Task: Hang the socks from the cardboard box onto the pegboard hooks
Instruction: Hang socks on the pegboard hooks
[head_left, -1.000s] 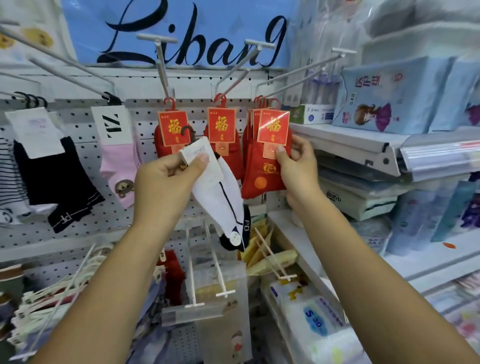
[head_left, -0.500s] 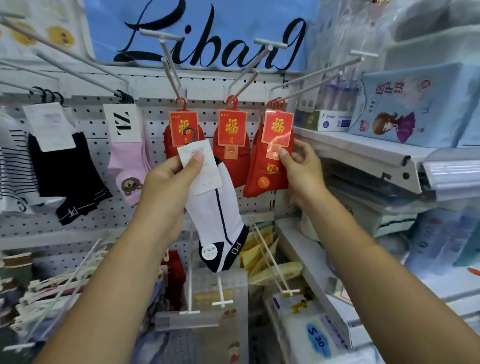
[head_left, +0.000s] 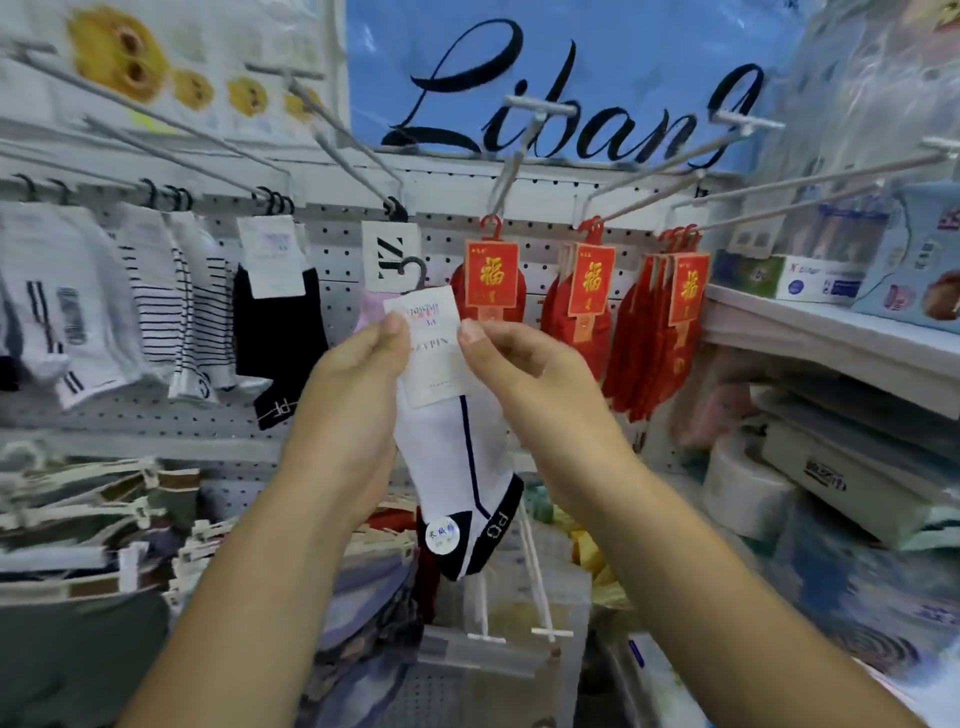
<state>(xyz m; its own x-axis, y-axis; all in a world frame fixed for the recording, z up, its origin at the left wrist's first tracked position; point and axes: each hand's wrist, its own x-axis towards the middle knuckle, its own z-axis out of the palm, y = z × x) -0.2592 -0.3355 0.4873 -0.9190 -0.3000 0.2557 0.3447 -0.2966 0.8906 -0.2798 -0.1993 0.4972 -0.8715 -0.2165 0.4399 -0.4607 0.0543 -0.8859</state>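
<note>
A white sock with navy trim (head_left: 457, 467) hangs from a white paper label with a small black plastic hook (head_left: 415, 270) on top. My left hand (head_left: 358, 374) pinches the label's left edge and my right hand (head_left: 519, 369) pinches its right edge, in front of the pegboard (head_left: 332, 244). The sock's hook is free of any peg. Long metal pegboard hooks (head_left: 353, 150) jut out above. Red socks (head_left: 491, 280) hang on the hooks to the right. The cardboard box is not in view.
Striped, white and black socks (head_left: 280, 332) and a pink pair (head_left: 371, 317) hang on the left hooks. A shelf (head_left: 831, 338) with boxed goods stands at the right. Lower pegs (head_left: 535, 577) and packaged goods sit below my hands.
My right hand left the red socks and moved left to take the white sock's label. The view has swung left, and the sock sits more centrally before the pegboard.
</note>
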